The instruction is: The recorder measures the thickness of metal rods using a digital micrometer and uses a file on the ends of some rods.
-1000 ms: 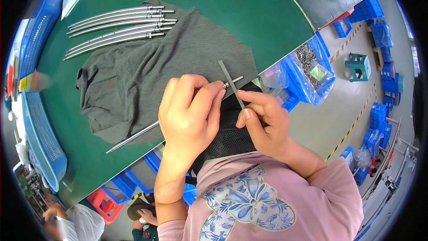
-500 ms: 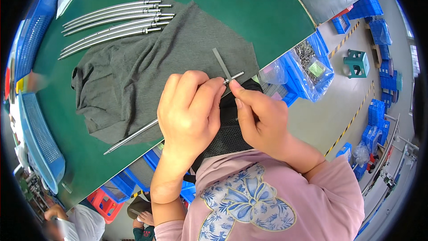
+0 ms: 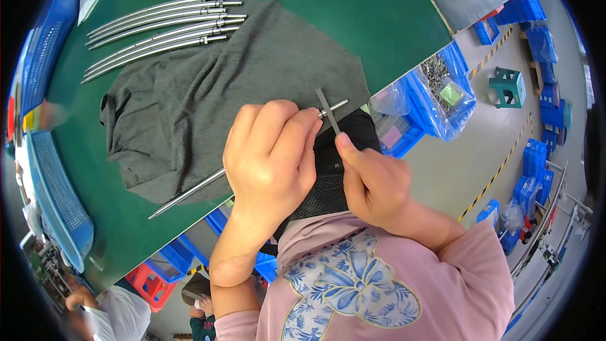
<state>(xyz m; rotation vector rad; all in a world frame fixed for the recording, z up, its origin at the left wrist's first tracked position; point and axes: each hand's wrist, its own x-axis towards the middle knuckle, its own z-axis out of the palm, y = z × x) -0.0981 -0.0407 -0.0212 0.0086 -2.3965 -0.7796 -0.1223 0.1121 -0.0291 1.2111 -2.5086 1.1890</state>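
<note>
Steel rod (image 3: pixel 189 191) runs from lower left to frame centre across the grey cloth (image 3: pixel 208 101). Left hand (image 3: pixel 271 158) is clamped around it. Right hand (image 3: pixel 372 183) pinches a flat file (image 3: pixel 327 108) against the rod tip. Further curved rods (image 3: pixel 158 28) lie upper left on the green table (image 3: pixel 353 19).

A grey cloth (image 3: pixel 246 82) lies spread over the green table (image 3: pixel 353 6); a bundle of curved metal rods (image 3: pixel 158 28) rests at its far left edge, partly on the cloth; a blue mesh basket (image 3: pixel 57 196) sits at the table's left; blue bins (image 3: pixel 435 98) lined with clear plastic, holding small metal parts, stand right of the table; a green stool (image 3: pixel 508 86) stands on the floor beyond them; stacked blue crates (image 3: pixel 536 173) line the far right; a red crate (image 3: pixel 148 284) sits below the near table edge.
</note>
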